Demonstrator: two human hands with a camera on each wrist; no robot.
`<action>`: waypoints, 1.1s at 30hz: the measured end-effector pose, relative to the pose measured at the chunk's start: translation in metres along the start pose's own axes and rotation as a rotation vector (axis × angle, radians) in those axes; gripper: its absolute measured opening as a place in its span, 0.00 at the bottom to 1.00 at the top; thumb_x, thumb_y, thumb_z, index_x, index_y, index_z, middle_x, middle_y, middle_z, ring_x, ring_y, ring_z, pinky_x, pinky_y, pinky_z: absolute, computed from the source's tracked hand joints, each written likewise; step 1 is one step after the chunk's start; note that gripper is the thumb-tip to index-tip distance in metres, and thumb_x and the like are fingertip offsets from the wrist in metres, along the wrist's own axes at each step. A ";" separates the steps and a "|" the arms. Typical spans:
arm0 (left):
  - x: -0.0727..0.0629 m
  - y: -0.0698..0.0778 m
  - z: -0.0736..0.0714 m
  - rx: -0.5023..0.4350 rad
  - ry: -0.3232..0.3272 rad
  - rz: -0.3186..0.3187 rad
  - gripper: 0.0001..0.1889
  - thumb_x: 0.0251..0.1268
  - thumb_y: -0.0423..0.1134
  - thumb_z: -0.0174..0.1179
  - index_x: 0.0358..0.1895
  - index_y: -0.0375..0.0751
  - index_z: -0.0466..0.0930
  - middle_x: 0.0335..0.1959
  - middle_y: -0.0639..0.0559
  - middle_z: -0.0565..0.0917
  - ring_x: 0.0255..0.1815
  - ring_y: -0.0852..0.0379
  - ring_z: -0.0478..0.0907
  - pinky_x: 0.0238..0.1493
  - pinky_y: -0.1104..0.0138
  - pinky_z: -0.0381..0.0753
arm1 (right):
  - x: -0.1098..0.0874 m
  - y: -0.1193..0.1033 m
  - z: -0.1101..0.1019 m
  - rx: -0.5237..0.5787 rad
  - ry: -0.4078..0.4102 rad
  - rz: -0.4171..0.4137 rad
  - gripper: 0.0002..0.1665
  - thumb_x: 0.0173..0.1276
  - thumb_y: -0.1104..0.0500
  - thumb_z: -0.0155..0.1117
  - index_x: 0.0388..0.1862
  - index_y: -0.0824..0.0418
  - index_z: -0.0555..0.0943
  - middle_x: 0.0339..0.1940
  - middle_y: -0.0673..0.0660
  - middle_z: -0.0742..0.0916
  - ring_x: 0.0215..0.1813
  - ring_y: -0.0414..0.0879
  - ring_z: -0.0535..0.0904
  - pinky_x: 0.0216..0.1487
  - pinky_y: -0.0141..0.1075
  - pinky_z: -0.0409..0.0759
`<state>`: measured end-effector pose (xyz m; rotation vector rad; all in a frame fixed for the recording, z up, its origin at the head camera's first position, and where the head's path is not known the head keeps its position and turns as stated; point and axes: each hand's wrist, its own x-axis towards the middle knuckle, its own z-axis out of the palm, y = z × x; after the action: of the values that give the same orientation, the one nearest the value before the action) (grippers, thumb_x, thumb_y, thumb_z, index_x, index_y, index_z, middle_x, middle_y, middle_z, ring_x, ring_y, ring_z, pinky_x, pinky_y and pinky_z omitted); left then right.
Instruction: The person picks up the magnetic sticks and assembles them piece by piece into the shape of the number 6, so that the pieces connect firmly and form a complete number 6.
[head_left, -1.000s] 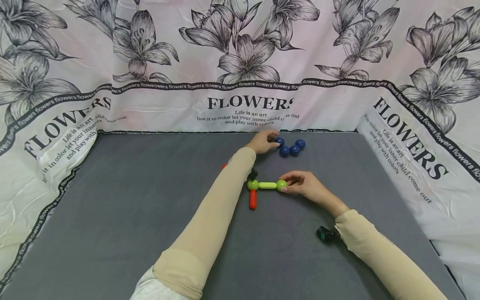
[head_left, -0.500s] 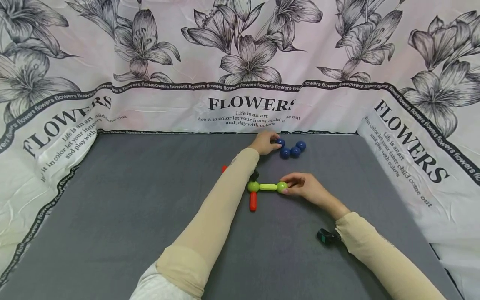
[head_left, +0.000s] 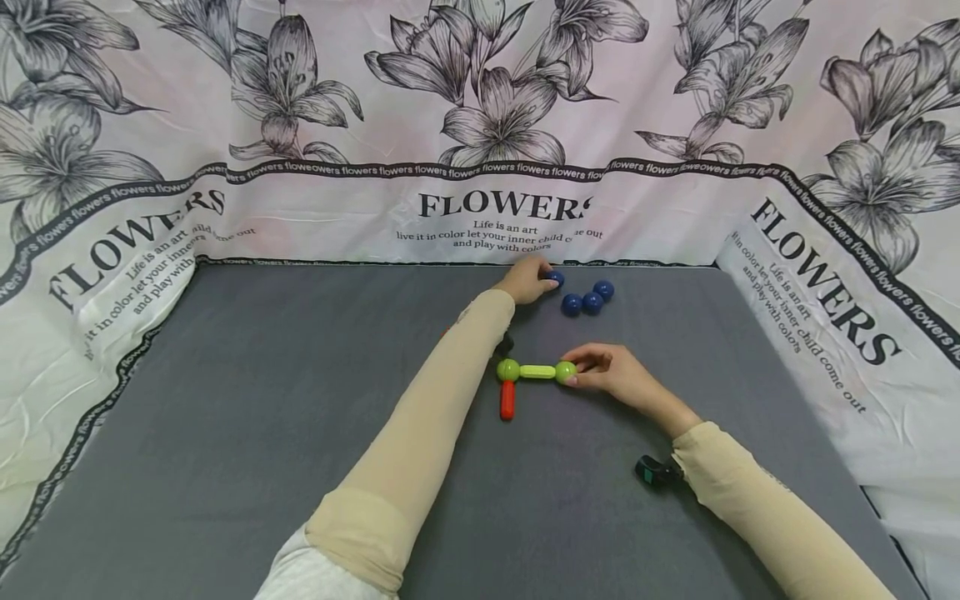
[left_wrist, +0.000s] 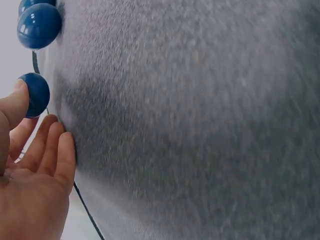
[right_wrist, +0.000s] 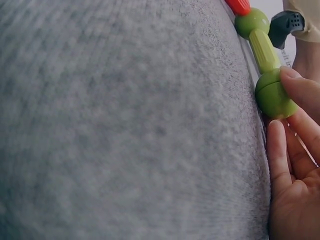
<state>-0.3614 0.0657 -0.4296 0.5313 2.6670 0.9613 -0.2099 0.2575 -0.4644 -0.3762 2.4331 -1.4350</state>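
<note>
we see left hand [head_left: 527,282] pinching blue ball [left_wrist: 37,95] near far edge of table [head_left: 225,417], apart from three other blue balls [head_left: 592,303], right hand [head_left: 621,375] pinching green ball [head_left: 562,372] at one end of light-green rod [head_left: 537,372].

Head view high, facing forward-down; wrist views low, sideways, near hands [head_left: 528,283] [head_left: 618,377]; all share grey tabletop [head_left: 225,433].

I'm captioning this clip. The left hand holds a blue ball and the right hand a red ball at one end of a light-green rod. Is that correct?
Not red: the right hand holds a green ball at the end of the light-green rod, as the right wrist view shows.
</note>
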 end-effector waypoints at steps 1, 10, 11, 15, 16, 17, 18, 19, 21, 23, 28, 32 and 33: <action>0.000 0.000 -0.001 -0.006 0.001 -0.005 0.20 0.75 0.44 0.55 0.63 0.39 0.72 0.61 0.45 0.76 0.62 0.52 0.73 0.66 0.62 0.71 | 0.000 0.000 0.000 0.002 -0.002 -0.002 0.22 0.61 0.55 0.74 0.54 0.58 0.83 0.44 0.58 0.86 0.40 0.37 0.82 0.39 0.29 0.80; -0.009 -0.005 -0.014 -0.001 -0.028 -0.011 0.19 0.75 0.45 0.54 0.63 0.40 0.72 0.58 0.46 0.77 0.56 0.54 0.74 0.60 0.64 0.74 | 0.000 -0.001 0.001 0.002 0.001 0.011 0.23 0.61 0.54 0.74 0.54 0.59 0.83 0.44 0.58 0.86 0.40 0.37 0.81 0.39 0.29 0.80; -0.011 -0.006 -0.017 -0.006 -0.032 -0.009 0.19 0.75 0.44 0.54 0.63 0.40 0.71 0.58 0.46 0.77 0.56 0.54 0.74 0.60 0.64 0.75 | 0.000 -0.001 0.002 -0.001 0.001 0.011 0.23 0.61 0.54 0.74 0.54 0.58 0.83 0.44 0.57 0.86 0.40 0.37 0.81 0.39 0.29 0.80; -0.021 -0.006 -0.026 -0.031 -0.047 0.043 0.19 0.75 0.43 0.55 0.63 0.39 0.71 0.58 0.44 0.79 0.57 0.52 0.77 0.59 0.63 0.77 | -0.001 -0.004 0.003 -0.007 -0.001 0.007 0.22 0.63 0.53 0.73 0.55 0.57 0.84 0.44 0.56 0.87 0.40 0.38 0.81 0.39 0.30 0.79; -0.024 -0.006 -0.028 -0.035 -0.052 0.064 0.19 0.75 0.43 0.55 0.63 0.39 0.71 0.59 0.44 0.79 0.58 0.52 0.77 0.59 0.62 0.77 | -0.001 -0.004 0.003 -0.011 0.001 0.008 0.22 0.63 0.52 0.73 0.55 0.57 0.84 0.45 0.56 0.87 0.40 0.38 0.81 0.39 0.30 0.79; -0.026 -0.006 -0.031 -0.035 -0.057 0.085 0.19 0.75 0.43 0.56 0.63 0.38 0.71 0.58 0.44 0.79 0.58 0.51 0.77 0.60 0.62 0.77 | -0.001 -0.004 0.003 -0.016 0.004 0.009 0.22 0.63 0.52 0.73 0.55 0.57 0.84 0.45 0.56 0.87 0.40 0.38 0.81 0.39 0.30 0.79; -0.030 -0.006 -0.033 -0.035 -0.062 0.107 0.19 0.75 0.43 0.56 0.63 0.38 0.71 0.58 0.43 0.79 0.58 0.51 0.77 0.60 0.62 0.77 | -0.001 -0.005 0.002 -0.017 0.005 0.009 0.22 0.64 0.52 0.72 0.55 0.57 0.84 0.45 0.56 0.87 0.40 0.39 0.81 0.39 0.30 0.79; -0.033 -0.006 -0.036 -0.035 -0.069 0.127 0.19 0.74 0.43 0.56 0.62 0.38 0.71 0.58 0.43 0.80 0.59 0.51 0.77 0.60 0.62 0.77 | -0.001 -0.005 0.002 -0.021 0.008 0.012 0.22 0.64 0.52 0.72 0.55 0.57 0.84 0.45 0.57 0.87 0.40 0.39 0.81 0.38 0.30 0.79; -0.042 -0.006 -0.041 -0.040 -0.074 0.165 0.19 0.74 0.42 0.56 0.62 0.37 0.72 0.57 0.43 0.80 0.58 0.51 0.78 0.60 0.61 0.77 | 0.000 -0.006 0.002 -0.028 0.005 0.013 0.22 0.64 0.51 0.72 0.55 0.57 0.84 0.46 0.58 0.87 0.40 0.39 0.80 0.38 0.30 0.79; -0.052 -0.005 -0.046 -0.050 -0.083 0.192 0.18 0.74 0.42 0.57 0.61 0.36 0.72 0.56 0.43 0.81 0.56 0.51 0.78 0.59 0.62 0.77 | 0.001 -0.007 0.002 -0.029 0.000 0.019 0.22 0.64 0.50 0.72 0.55 0.56 0.84 0.47 0.59 0.87 0.41 0.39 0.80 0.39 0.30 0.79; -0.082 -0.003 -0.054 -0.062 -0.108 0.250 0.18 0.73 0.43 0.58 0.60 0.39 0.73 0.54 0.46 0.83 0.54 0.54 0.79 0.58 0.63 0.78 | 0.001 -0.008 0.001 -0.023 -0.003 0.027 0.22 0.64 0.51 0.72 0.56 0.57 0.84 0.47 0.60 0.86 0.40 0.38 0.80 0.38 0.30 0.79; -0.108 -0.004 -0.053 -0.081 -0.124 0.277 0.18 0.74 0.42 0.57 0.61 0.41 0.73 0.54 0.47 0.82 0.54 0.55 0.80 0.58 0.64 0.79 | 0.001 -0.006 0.001 -0.021 0.000 0.025 0.22 0.64 0.51 0.72 0.56 0.58 0.84 0.47 0.60 0.86 0.40 0.38 0.80 0.38 0.30 0.78; -0.115 -0.004 -0.053 -0.087 -0.129 0.282 0.17 0.73 0.42 0.57 0.60 0.41 0.73 0.53 0.47 0.82 0.54 0.55 0.80 0.58 0.64 0.79 | 0.000 -0.006 0.001 -0.020 0.000 0.023 0.22 0.64 0.52 0.72 0.56 0.58 0.84 0.47 0.60 0.86 0.40 0.38 0.80 0.38 0.30 0.78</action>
<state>-0.2774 -0.0148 -0.3796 0.9343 2.4664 1.0709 -0.2092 0.2536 -0.4593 -0.3515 2.4453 -1.4020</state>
